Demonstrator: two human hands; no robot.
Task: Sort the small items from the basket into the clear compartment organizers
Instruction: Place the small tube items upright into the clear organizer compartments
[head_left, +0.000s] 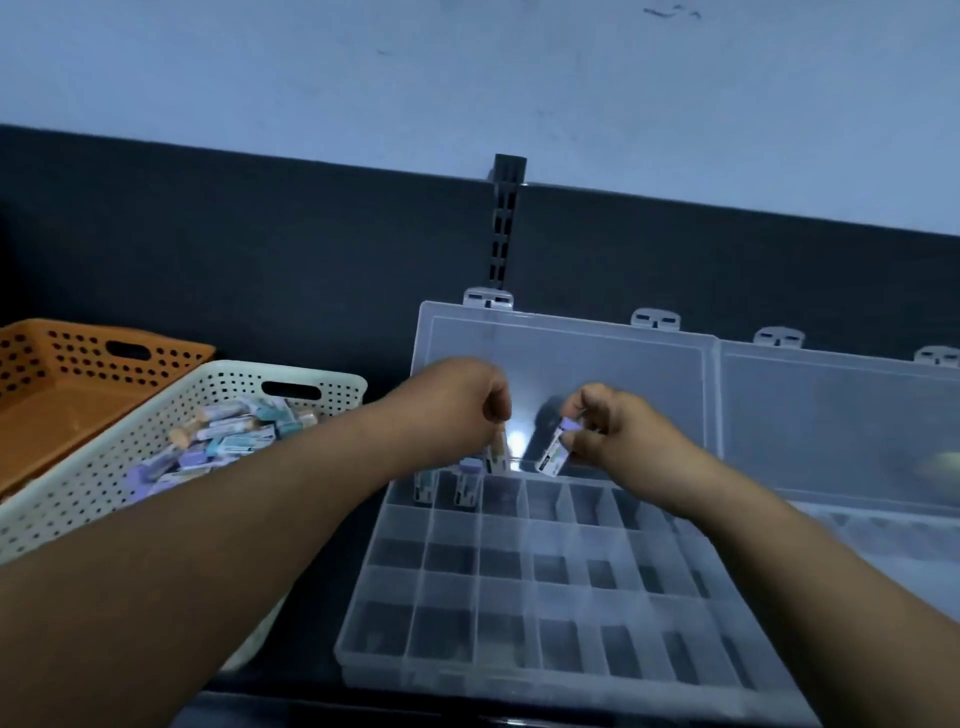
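Note:
A clear compartment organizer (519, 613) lies open in front of me, its lid (597, 374) leaning back. Two small capped tubes (467, 483) stand upright in its far-left compartments. My left hand (462, 405) pinches the top of a third tube (497, 457) over the back row. My right hand (618, 431) grips a labelled tube with a purple cap (555, 453), tilted above the back row. The white perforated basket (291, 387) at the left holds several more tubes (228, 436).
An orange perforated basket (67, 364) sits behind the white one at the far left. A second clear organizer (841, 415) stands open to the right. A dark back panel with a slotted upright (506, 228) runs behind everything.

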